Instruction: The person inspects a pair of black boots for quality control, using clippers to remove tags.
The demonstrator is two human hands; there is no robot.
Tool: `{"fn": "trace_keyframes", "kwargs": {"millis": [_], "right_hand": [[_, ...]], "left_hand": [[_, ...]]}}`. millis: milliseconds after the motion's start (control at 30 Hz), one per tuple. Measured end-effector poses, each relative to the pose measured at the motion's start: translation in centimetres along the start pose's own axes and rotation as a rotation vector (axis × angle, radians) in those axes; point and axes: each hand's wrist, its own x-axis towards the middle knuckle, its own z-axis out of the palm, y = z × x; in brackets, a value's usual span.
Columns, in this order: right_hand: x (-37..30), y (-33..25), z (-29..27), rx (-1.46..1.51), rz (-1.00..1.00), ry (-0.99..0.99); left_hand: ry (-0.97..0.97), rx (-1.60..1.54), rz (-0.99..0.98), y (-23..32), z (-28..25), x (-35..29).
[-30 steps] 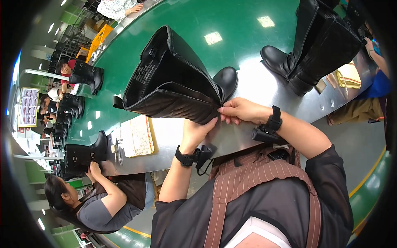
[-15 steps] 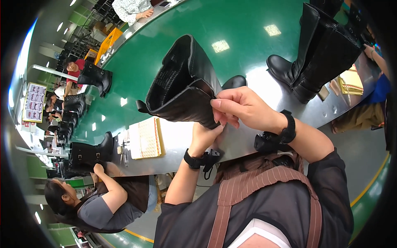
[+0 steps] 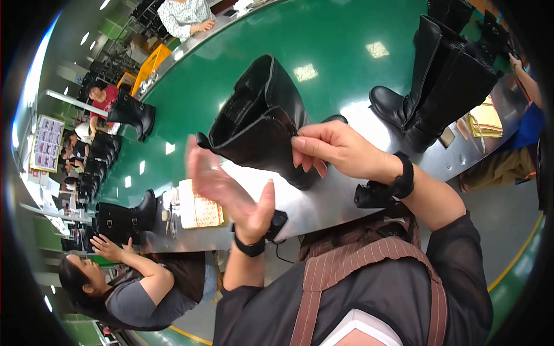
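Note:
A tall black boot (image 3: pixel 254 140) stands tilted on the table in front of me, its wide shaft opening facing up and toward me. At the right side of the shaft's top, my right hand (image 3: pixel 340 151) pinches the edge between thumb and fingers; whether a zip pull is in that pinch is hidden. My left hand (image 3: pixel 232 195) is off the shaft, palm turned up and fingers spread, partly blurred. Its fingertips are by the small loop at the shaft's left rim; I cannot tell if they touch. The boot's toe shows only in part behind my right hand.
Several tall black boots (image 3: pixel 444 86) stand at the right. A yellow-edged paper pad (image 3: pixel 199 207) lies at the left, with stickers and small tools beside it. The green table (image 3: pixel 346 29) has a metal edge. A co-worker (image 3: pixel 150 288) handles a buckled boot (image 3: pixel 124 218) at the left.
My left hand has let go of the shaft below the right hand and swung left and up, opening. The boot has shifted slightly down. The neighbour's hands have moved on their boot.

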Motion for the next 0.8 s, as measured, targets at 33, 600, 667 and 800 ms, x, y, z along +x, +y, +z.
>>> {"fn": "trace_keyframes", "kwargs": {"millis": [33, 600, 667, 800], "right_hand": [[0.0, -0.2, 0.1, -0.030, -0.011, 0.017], [-1.0, 0.2, -0.2, -0.136, -0.063, 0.076], [-1.5, 0.2, -0.5, -0.106, -0.048, 0.086], [-1.7, -0.6, -0.1, -0.088, -0.009, 0.024]], "left_hand": [[-0.068, 0.146, 0.166, 2.1, -0.2, 3.0], [0.029, 0.443, 0.327, 3.6, 3.5, 6.7], [0.001, 0.316, 0.184, 1.4, 2.6, 4.3], [-0.634, -0.126, -0.655, -1.9, 0.8, -2.3]]}}
